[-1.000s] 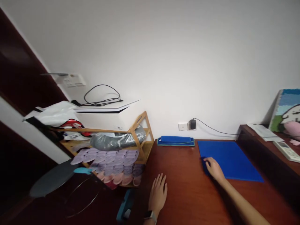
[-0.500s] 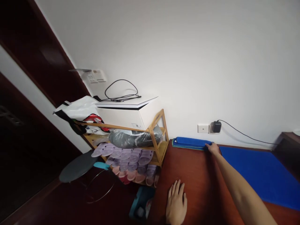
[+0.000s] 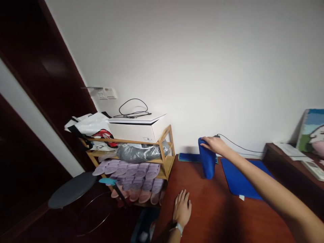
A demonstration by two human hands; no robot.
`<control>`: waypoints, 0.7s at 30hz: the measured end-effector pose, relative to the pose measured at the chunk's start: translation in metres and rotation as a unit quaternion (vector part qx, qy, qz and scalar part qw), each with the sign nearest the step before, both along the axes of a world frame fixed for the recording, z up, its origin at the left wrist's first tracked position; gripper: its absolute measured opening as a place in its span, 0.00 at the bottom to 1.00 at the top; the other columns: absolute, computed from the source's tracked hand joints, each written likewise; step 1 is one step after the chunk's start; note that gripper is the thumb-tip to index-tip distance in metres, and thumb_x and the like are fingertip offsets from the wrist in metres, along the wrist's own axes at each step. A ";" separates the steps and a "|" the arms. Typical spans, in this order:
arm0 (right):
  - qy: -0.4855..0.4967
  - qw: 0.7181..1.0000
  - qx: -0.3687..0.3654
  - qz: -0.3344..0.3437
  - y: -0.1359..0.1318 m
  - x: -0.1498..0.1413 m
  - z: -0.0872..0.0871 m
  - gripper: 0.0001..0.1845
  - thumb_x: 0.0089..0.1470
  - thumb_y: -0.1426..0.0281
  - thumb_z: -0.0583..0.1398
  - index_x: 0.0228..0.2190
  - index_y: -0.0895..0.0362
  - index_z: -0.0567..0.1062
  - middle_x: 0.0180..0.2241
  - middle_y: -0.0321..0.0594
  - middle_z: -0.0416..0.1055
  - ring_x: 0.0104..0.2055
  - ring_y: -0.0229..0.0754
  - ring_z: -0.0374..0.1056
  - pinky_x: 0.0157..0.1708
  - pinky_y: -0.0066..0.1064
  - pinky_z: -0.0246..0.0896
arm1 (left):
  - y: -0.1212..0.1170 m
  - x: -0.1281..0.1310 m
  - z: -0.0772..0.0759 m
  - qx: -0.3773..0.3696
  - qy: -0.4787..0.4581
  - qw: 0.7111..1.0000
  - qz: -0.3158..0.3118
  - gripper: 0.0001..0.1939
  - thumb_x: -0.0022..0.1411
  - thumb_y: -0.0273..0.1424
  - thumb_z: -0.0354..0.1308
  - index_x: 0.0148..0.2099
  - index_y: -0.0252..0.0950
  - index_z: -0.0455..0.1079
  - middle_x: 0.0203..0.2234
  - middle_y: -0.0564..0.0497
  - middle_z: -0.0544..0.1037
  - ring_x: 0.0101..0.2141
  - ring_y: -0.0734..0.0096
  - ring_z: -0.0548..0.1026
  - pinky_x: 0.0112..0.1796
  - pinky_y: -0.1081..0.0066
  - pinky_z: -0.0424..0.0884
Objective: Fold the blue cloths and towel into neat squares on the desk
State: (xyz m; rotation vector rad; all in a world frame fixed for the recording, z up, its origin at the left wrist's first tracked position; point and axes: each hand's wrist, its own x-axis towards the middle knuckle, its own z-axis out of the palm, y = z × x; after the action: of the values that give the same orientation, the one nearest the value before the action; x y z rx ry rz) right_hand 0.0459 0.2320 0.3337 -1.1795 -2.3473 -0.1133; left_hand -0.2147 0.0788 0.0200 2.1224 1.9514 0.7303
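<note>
My right hand (image 3: 212, 143) grips one end of a folded blue cloth (image 3: 208, 163), which hangs upright over the table. Behind it, along the wall, lies another folded blue cloth (image 3: 188, 157) with a green edge. A blue cloth (image 3: 243, 179) with a small white tag is spread flat to the right, partly hidden by my right forearm. My left hand (image 3: 182, 208), with a watch on the wrist, rests palm down on the reddish-brown table (image 3: 197, 209), fingers stretched out.
Left of the table stands a wooden rack (image 3: 165, 162) with rows of slippers (image 3: 134, 170), a white box (image 3: 134, 130) and bags. A grey round stool (image 3: 73, 189) is farther left. A raised dark surface (image 3: 280, 162) at right bears papers and a picture.
My right hand has lifted a folded blue cloth from the stack by the wall and brought it left and nearer, turning it upright. The view has swung right. My left hand stays on the table.
</note>
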 end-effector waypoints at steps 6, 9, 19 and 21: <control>-0.024 0.997 -0.067 0.002 -0.095 0.018 0.057 0.11 0.64 0.65 0.61 0.42 0.54 0.82 0.34 0.42 0.82 0.37 0.44 0.77 0.39 0.30 0.66 | -0.029 0.052 0.098 0.099 -0.380 0.919 0.043 0.19 0.73 0.45 0.45 0.51 0.40 0.70 0.39 0.44 0.80 0.37 0.61 0.81 0.41 0.61 0.79; 0.066 0.982 -0.173 0.029 -0.135 0.019 0.063 0.10 0.60 0.65 0.63 0.38 0.56 0.83 0.28 0.39 0.79 0.32 0.42 0.75 0.34 0.29 0.66 | -0.067 0.098 0.175 0.146 -0.482 0.862 -0.058 0.16 0.74 0.49 0.48 0.49 0.43 0.65 0.31 0.51 0.74 0.29 0.68 0.75 0.35 0.66 0.76; 0.243 0.907 -0.292 0.182 -0.233 0.023 0.096 0.18 0.59 0.70 0.62 0.52 0.58 0.78 0.37 0.39 0.82 0.39 0.40 0.78 0.43 0.33 0.72 | -0.114 0.109 0.315 0.305 -0.279 0.905 -0.098 0.11 0.65 0.38 0.65 0.40 0.43 0.65 0.34 0.51 0.72 0.36 0.65 0.74 0.40 0.66 0.72; 0.227 0.931 -0.218 0.186 -0.249 0.022 0.095 0.17 0.60 0.72 0.62 0.51 0.55 0.79 0.43 0.41 0.83 0.44 0.43 0.78 0.47 0.36 0.72 | -0.117 0.102 0.329 0.328 -0.245 0.905 -0.117 0.07 0.64 0.32 0.62 0.37 0.42 0.65 0.33 0.52 0.71 0.35 0.66 0.74 0.39 0.67 0.71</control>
State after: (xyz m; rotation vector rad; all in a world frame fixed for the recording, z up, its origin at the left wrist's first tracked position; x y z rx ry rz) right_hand 0.0678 -0.0168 0.4287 -0.8005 -2.1711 0.7658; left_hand -0.1128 -0.0382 0.3489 2.1178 1.2554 1.8495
